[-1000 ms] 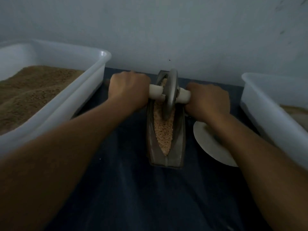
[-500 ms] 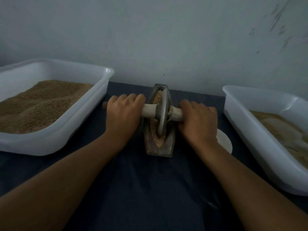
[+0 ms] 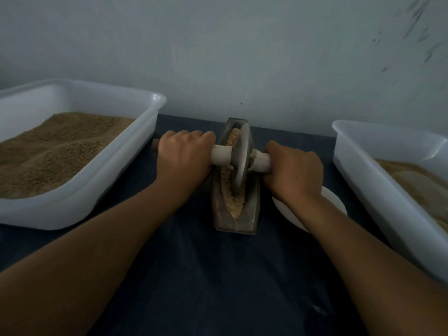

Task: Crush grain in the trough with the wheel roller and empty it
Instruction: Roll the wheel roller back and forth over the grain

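Head view, metal wheel roller [image 3: 240, 163], boat-shaped trough [image 3: 251, 212]

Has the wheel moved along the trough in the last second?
Yes. Against the trough, the wheel has rolled from the far end toward the person, to about mid-trough, with left hand and right hand gripping its handle.

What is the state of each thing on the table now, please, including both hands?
trough: on the dark cloth, holds grain
grain: lies in the trough groove
wheel roller: upright, disc in the groove
left hand: grips the left handle
right hand: grips the right handle
left tub: part full of brown grain
right tub: holds paler material
white plate: partly hidden under the right wrist
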